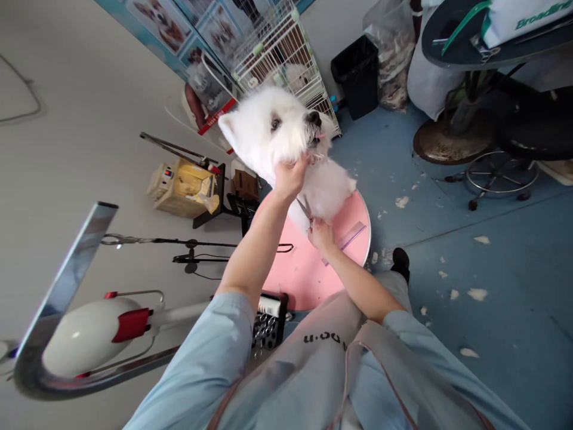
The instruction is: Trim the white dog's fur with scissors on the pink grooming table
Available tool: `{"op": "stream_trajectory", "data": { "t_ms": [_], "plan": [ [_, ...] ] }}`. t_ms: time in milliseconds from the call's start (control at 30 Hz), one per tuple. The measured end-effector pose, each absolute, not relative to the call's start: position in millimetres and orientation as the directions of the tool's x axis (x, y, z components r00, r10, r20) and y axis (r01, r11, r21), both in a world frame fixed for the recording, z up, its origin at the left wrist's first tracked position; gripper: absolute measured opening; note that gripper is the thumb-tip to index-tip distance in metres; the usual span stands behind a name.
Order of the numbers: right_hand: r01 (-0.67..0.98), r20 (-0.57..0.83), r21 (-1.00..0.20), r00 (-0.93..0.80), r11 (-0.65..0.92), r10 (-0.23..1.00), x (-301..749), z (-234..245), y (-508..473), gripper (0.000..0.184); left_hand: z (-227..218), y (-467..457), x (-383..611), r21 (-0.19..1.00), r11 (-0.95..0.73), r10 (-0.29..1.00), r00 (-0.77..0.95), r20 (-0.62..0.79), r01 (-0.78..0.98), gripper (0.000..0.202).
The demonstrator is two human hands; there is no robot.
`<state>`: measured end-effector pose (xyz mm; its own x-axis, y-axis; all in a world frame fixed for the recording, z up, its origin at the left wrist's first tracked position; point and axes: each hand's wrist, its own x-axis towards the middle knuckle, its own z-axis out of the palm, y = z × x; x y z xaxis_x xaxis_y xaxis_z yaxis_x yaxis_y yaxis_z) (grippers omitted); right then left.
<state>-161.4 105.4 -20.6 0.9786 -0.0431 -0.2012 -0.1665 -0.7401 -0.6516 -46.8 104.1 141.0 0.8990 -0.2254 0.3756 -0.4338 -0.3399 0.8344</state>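
Note:
A fluffy white dog is on a round pink grooming table, its head raised and its mouth a little open. My left hand is closed on the fur under the dog's chin. Lower down, at the fur of its chest and leg, my right hand grips a pair of scissors, whose blades point up and to the left. Fingers hide most of the scissor handles. Close to my right wrist, a purple-edged clear comb lies on the table.
A metal grooming arm with hanging loops rises at left, near a white dryer. A tool holder is beside the table. Behind are a wire cage and a black bin. Fur tufts lie on the blue floor.

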Motion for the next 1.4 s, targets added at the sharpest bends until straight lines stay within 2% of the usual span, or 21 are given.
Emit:
{"op": "stream_trajectory", "data": {
  "t_ms": [367,933,1233,1400],
  "plan": [
    [-0.149,-0.157,-0.686,0.986,-0.713,-0.054,-161,-21,99,0.030,140,110,-47,0.836,-0.356,-0.193,0.908,0.371,-0.417,0.039],
    [-0.123,-0.189,-0.669,0.982,-0.733,0.008,-164,-3,78,0.036,139,113,-51,0.814,-0.388,-0.204,0.901,0.382,-0.432,0.042],
    [-0.145,-0.207,-0.689,0.978,-0.711,0.002,-164,2,68,0.034,139,110,-54,0.835,-0.395,-0.132,0.923,0.361,-0.383,0.043],
    [-0.141,-0.216,-0.694,0.976,-0.706,0.018,-176,-5,79,0.031,139,109,-54,0.836,-0.398,-0.149,0.926,0.348,-0.378,0.041]
  ]
}}
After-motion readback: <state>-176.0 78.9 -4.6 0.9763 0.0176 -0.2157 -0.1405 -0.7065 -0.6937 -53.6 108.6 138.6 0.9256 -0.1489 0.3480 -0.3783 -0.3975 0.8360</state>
